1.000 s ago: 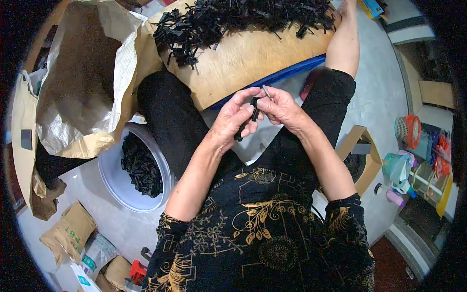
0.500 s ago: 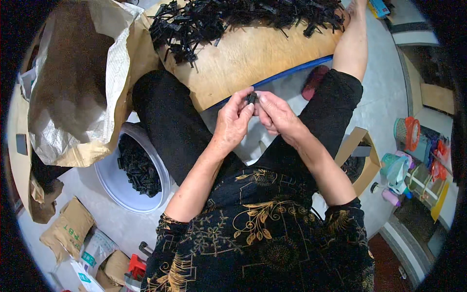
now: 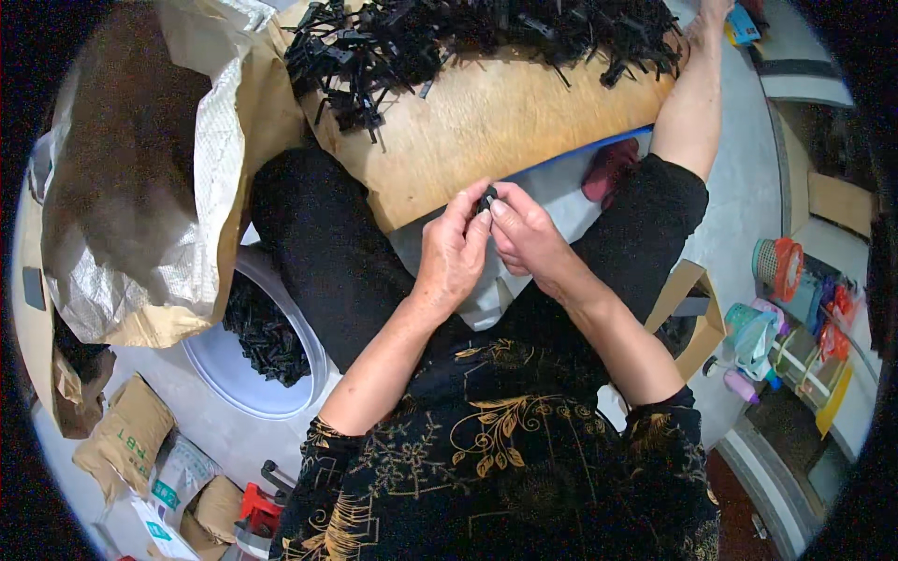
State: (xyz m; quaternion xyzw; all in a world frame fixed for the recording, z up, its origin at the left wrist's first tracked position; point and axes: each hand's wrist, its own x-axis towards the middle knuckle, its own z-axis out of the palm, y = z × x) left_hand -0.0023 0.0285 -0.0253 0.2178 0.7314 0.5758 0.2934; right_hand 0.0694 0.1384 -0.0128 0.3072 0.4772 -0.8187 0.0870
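At the left, a large woven sack [image 3: 213, 159] is gaping open, and just beside it a white tub [image 3: 224, 371] is holding small black pieces [image 3: 269, 341]. Farther right, a wooden board [image 3: 486, 122] is bearing a tangled heap of black parts [image 3: 477, 33]. Below its near edge, the left hand [image 3: 453, 248] is pinching a small black part [image 3: 487, 197] between thumb and fingers, and the right hand [image 3: 531, 232] is closing its thumb and fingers on the same part from the other side. Near the right knee, an open cardboard box [image 3: 706, 348] is resting on the floor.
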